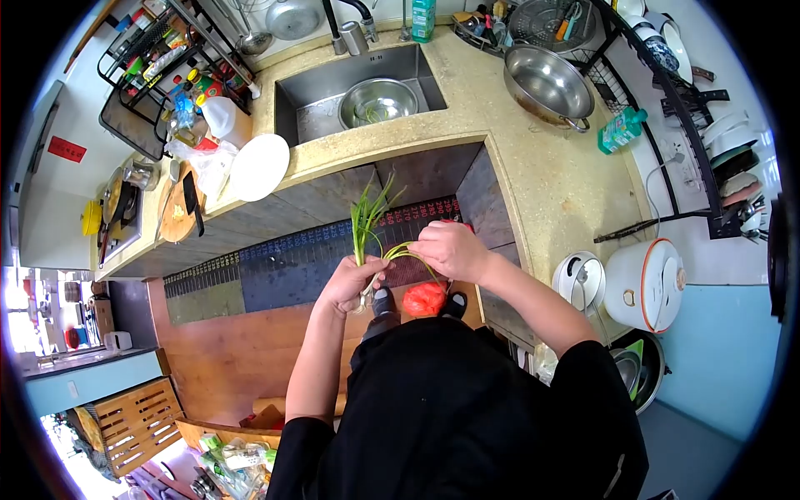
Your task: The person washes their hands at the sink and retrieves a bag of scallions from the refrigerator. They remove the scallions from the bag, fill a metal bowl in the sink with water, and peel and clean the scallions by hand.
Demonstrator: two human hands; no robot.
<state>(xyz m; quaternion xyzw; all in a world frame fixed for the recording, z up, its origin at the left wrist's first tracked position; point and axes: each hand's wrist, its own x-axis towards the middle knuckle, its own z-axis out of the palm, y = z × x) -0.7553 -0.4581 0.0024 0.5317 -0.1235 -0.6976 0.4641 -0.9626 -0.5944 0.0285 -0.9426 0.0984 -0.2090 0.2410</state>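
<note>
Centre frame, the left grip [348, 284] clasps scallions [364, 225], the right grip [452, 251] pinches bent stalks [395, 252] (thin ones); best tugged gently, bulbs [364, 299] steadied.

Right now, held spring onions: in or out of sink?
Out: the left hand grips the spring onions in front of the counter, apart from the sink.

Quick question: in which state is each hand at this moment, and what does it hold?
Left hand: closed, holding a bunch of green onions.
Right hand: closed, pinching bent, yellowish-green stalks.
</note>
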